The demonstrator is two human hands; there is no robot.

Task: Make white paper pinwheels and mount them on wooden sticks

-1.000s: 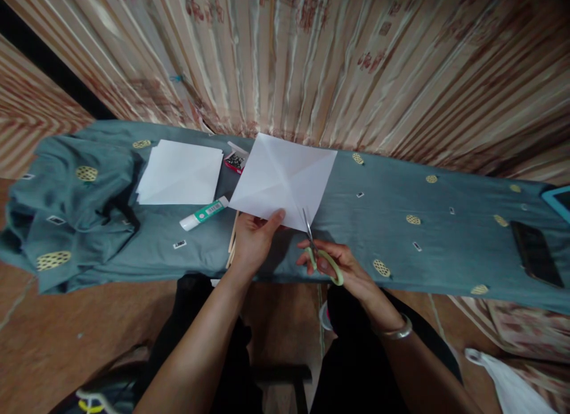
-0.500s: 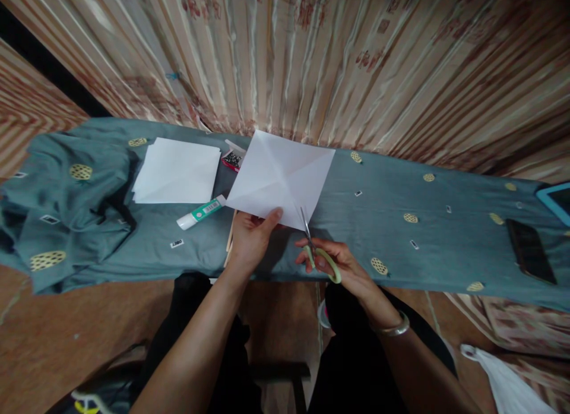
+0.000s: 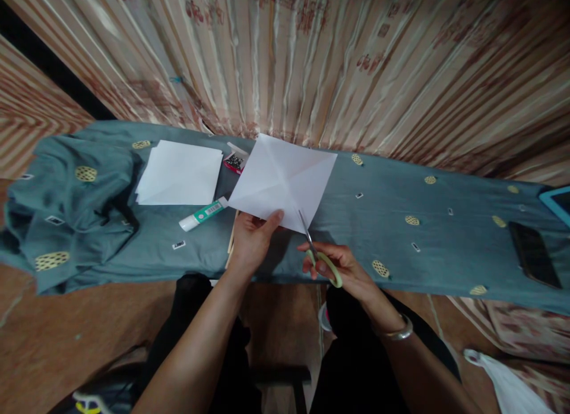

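Left hand: closed in a pinch on the near edge of the paper, thumb flat on top, fingers tucked beneath and mostly hidden from me.
Right hand: gripping the scissors by their pale green loops.
Blades: at the near corner of the paper, tips pointing away from the body and a little left, in towards the middle of the sheet. I can't tell how far they are parted.
Paper: a white sheet, out ahead of and between the two hands, turned so that one corner comes back towards the right. Its shadow makes me think it is raised slightly off the cloth.
Creases: two, crossing mid-sheet. One runs from the near corner to the far one, and the long axis of the scissors lies roughly along it.
Nearer hand: the left, which touches the sheet itself; the right meets it only through the blades.
In the way: the left thumb, as I judge it, just left of the blades and off that crease.
Left of the sheet: a glue stick, slanted, one end just beside the left corner; a red box of small dark bits, open; then a stack of white sheets.
By the left wrist: thin sticks, partly covered.
Far right: a phone and a blue-edged tablet, well apart from both hands.
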